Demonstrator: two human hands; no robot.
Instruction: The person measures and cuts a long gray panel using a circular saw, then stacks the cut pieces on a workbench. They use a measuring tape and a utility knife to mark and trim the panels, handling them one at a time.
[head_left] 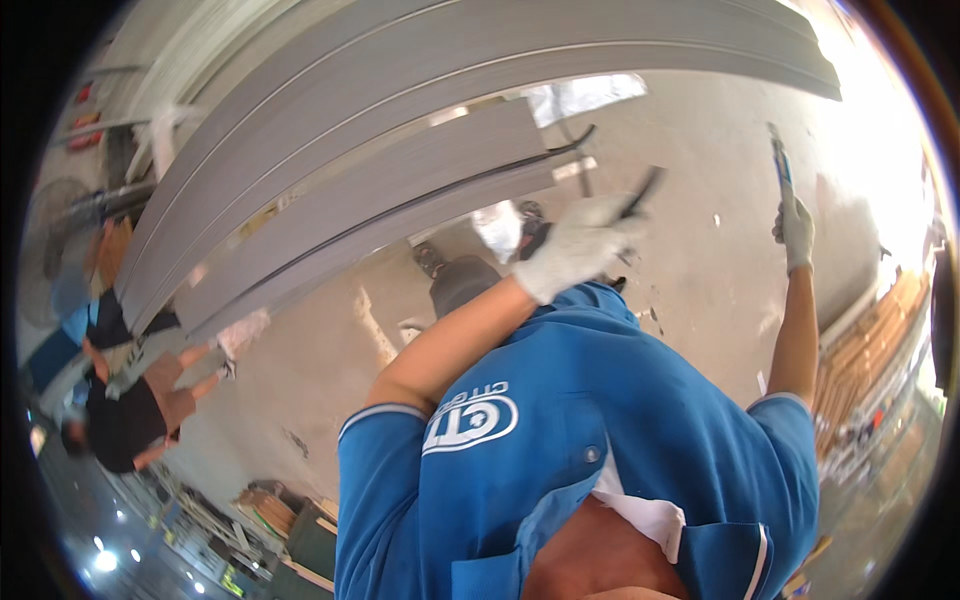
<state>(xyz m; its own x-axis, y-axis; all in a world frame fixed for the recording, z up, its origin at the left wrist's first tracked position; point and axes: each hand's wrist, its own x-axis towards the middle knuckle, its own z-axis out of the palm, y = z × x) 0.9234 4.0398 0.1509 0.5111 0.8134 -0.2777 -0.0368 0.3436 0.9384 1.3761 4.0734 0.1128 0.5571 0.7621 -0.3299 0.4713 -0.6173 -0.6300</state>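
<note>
My left hand, in a pale work glove, reaches across in front of my chest. It is closed around a short dark strip, whose end sticks out past the fingers; motion blurs it. Out to the right, my gloved right hand grips a slim blue and silver tool that looks like a utility knife, pointing away from me. Ahead of the left hand, a grey panel carries a long black strip along its length. The strip's free end curls up beyond the panel's right end.
Longer grey panels stretch across beyond. At the far left is another person in a dark top and shorts. Stacked brown boards line the right side. Whitish sheeting lies by the panel ends, above the concrete floor.
</note>
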